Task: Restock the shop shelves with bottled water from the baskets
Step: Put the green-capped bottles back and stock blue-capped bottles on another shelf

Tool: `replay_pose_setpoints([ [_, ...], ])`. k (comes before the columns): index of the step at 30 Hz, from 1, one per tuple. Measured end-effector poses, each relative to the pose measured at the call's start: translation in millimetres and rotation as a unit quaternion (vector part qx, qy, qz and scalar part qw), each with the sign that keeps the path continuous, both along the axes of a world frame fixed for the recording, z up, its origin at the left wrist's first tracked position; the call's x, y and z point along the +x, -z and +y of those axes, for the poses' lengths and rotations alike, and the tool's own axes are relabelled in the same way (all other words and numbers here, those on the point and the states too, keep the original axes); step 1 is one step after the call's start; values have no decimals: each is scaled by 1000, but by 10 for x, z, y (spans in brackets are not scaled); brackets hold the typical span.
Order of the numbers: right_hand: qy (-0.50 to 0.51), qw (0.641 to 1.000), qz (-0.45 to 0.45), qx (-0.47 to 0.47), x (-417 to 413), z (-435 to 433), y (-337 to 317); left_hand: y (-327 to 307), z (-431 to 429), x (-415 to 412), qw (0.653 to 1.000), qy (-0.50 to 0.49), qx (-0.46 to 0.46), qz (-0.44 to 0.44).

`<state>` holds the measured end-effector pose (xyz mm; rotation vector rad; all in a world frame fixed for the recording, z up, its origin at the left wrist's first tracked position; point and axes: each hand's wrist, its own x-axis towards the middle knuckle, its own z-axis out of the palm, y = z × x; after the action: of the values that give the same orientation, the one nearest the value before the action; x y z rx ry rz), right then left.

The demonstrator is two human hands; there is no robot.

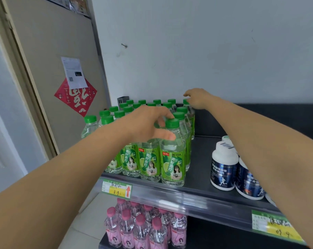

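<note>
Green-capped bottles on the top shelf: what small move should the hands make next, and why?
Probably slide the rightmost column square against the block. The left hand holds the front bottle at its neck, the right hand touches the rear bottle of the same column, and bare shelf lies beside it.

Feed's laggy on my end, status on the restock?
Left grip curled over front-row bottles, hold unclear. Right grip touching back-row cap. Jars stand apart to the right, not blocking.

Bright even light, warped edges.
</note>
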<state>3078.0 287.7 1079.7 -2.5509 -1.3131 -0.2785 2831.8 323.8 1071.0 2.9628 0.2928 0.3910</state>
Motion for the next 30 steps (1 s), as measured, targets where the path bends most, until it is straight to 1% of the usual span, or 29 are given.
replay_pose_setpoints([
  [4, 3, 999, 30, -43, 107, 142, 134, -53, 106, -26, 1000, -1, -9, 3],
  [7, 5, 999, 40, -34, 159, 223, 164, -68, 217, -50, 999, -23, 29, 35],
  [9, 10, 999, 27, -16, 178, 255, 153, -82, 268, -64, 998, -29, 39, 47],
  [12, 12, 1000, -3, 1, 176, 261, 106, -102, 325, -58, 998, -25, 17, 48],
  [17, -43, 999, -15, -21, 82, 115, 7, -134, 367, -31, 998, -19, 12, 65],
  [20, -73, 997, 28, -24, -31, 29, -49, -142, 373, -35, 997, -16, 7, 71],
  [22, -74, 995, 65, -26, -74, -5, -70, -138, 375, -39, 997, -14, 7, 70],
  [25, -74, 993, 89, -25, -128, -56, -94, -126, 394, -56, 998, -15, 6, 65],
  [30, -118, 992, 34, 20, -441, 27, -239, -143, 444, -121, 999, -20, 4, 44],
])
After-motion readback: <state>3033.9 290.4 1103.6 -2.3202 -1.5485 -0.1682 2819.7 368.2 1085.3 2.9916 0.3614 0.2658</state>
